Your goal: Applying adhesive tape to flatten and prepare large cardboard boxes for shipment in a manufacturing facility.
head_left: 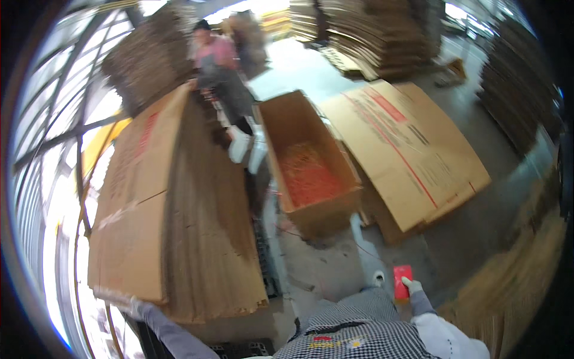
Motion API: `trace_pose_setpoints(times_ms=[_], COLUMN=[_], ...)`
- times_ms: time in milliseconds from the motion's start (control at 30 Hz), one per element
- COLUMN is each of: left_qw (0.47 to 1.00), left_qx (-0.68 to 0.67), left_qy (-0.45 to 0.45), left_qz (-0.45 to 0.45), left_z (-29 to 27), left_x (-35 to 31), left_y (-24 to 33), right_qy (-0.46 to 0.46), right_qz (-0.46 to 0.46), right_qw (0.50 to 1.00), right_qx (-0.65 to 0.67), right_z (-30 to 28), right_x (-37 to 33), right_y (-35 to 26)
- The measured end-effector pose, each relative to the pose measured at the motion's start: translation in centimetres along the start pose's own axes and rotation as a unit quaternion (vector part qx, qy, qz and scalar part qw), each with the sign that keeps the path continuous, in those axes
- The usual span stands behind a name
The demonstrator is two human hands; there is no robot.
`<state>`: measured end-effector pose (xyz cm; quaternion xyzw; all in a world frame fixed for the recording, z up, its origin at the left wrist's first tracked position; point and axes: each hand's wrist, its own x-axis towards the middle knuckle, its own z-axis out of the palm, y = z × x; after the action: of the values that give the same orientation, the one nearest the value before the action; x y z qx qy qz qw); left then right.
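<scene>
Now | right hand (411,285) holds red object (402,280) | left hand (124,303) at cardboard stack (206,230)

Tall stacks of flattened cardboard (209,227) show a warehouse or packing workshop.

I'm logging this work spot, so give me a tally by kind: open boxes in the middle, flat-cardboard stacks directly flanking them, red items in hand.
Open box: 1
Flanking stacks: 2 (left stack, right stack)
Red item in the right hand: 1
Total: 4
</scene>
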<state>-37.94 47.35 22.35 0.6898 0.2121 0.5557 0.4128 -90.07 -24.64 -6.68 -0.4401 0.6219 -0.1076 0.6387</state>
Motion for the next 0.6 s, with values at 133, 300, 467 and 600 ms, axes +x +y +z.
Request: trace_pose_setpoints(times_ms=[133, 300, 467, 600], left_qw=[0.902, 0.864, 0.543, 0.408], left_qx=[0.297, 0.070, 0.119, 0.123], left_qy=[0.002, -0.497, -0.740, -0.742], left_qz=[0.314, 0.033, -0.380, -0.518], left_z=[-2.4, 5.2, 6.1, 6.1], left_x=[-13.6, -45.0, -77.5, -95.5], left_y=[17.3, 18.6, 18.1, 12.7], right_qy=[0.048, 0.074, 0.084, 0.124], right_qz=[0.119, 0.128, 0.112, 0.064], right_qw=[0.991, 0.987, 0.989, 0.974], right_qx=[0.023, 0.060, 0.043, 0.178], right_z=[-4.0, -9.8, -16.3, -19.5], right_x=[5.9, 10.5, 13.5, 11.5], right_y=[2.2, 0.4, -2.8, -3.1])
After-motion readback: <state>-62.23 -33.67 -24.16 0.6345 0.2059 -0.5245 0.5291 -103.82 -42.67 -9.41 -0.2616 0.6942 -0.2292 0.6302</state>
